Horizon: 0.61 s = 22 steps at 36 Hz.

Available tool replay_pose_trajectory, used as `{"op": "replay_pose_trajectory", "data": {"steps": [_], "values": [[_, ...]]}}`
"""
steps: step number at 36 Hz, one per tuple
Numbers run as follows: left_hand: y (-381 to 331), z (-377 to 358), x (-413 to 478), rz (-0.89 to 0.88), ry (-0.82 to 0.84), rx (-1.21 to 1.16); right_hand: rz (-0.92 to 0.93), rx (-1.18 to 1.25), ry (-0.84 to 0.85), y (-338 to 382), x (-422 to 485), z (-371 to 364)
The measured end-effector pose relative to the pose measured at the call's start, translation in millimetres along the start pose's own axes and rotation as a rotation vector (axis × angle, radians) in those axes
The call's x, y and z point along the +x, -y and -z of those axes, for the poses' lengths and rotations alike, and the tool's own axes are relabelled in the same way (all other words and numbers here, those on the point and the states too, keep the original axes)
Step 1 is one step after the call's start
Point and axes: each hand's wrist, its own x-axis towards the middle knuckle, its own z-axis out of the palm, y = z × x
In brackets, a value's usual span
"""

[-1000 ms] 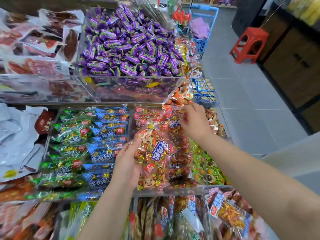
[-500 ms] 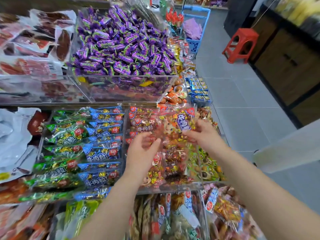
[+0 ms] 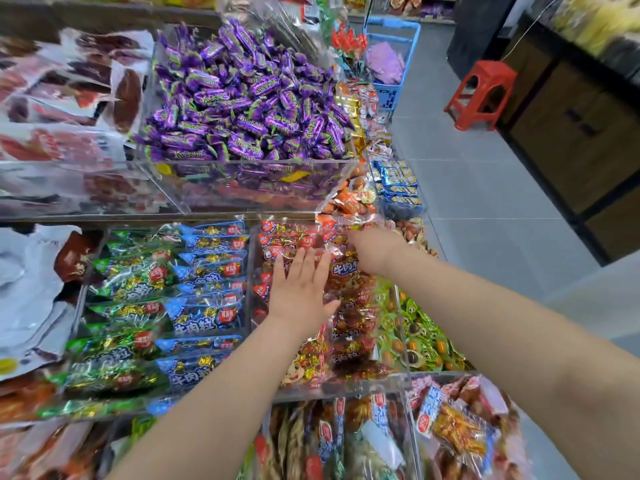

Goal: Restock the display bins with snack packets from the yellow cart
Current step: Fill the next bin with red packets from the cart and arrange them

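head view: just below the middle of the frame, the red snack packets (image 3: 341, 327) fill a clear bin (image 3: 346, 388), lying overlapped in a stack that runs from its front wall up toward the shelf above. each packet is a clear crinkly bag of gold and brown wrapped pieces, with red corners, a cartoon face and a blue label with white characters (one such label shows between the two hands). the left hand (image 3: 300, 293) lies flat on top of the stack at the centre of the frame, fingers (image 3: 304, 259) straight and close together, thumb out to the right, pressing down and holding nothing. the right hand (image 3: 372, 252) reaches in from the lower right to the back of the same bin, touching the topmost packet; its fingers are lost among the shiny plastic, so whether they grip anything cannot be told. left of the bin lie rows of blue packets (image 3: 207, 317) and green packets (image 3: 124, 278); to its right, green-yellow packets (image 3: 419, 337). above, in the upper middle, is a heap of purple candies (image 3: 249, 109). at the upper right, a blue basket (image 3: 391, 57) and a red stool (image 3: 481, 95) stand on the grey floor.
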Motion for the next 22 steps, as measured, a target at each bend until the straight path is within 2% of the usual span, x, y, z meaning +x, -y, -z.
{"op": "replay_pose_trajectory", "data": {"steps": [5,7,13,22], "values": [[-2.6,1.0,4.3,0.044,-0.024,0.096,0.085,0.076,-0.289,-8.6,-14.0,-26.2],[2.3,4.1,11.2,0.021,-0.050,0.102,0.130,0.041,-0.347,-9.2,-22.2,-35.0],[16.6,0.0,17.6,-0.106,-0.044,0.071,0.162,-0.018,-0.296,5.0,-26.7,-54.4],[17.5,2.8,7.9,-0.041,0.028,0.193,0.086,-0.124,-0.276,9.2,-6.5,-59.0]]}}
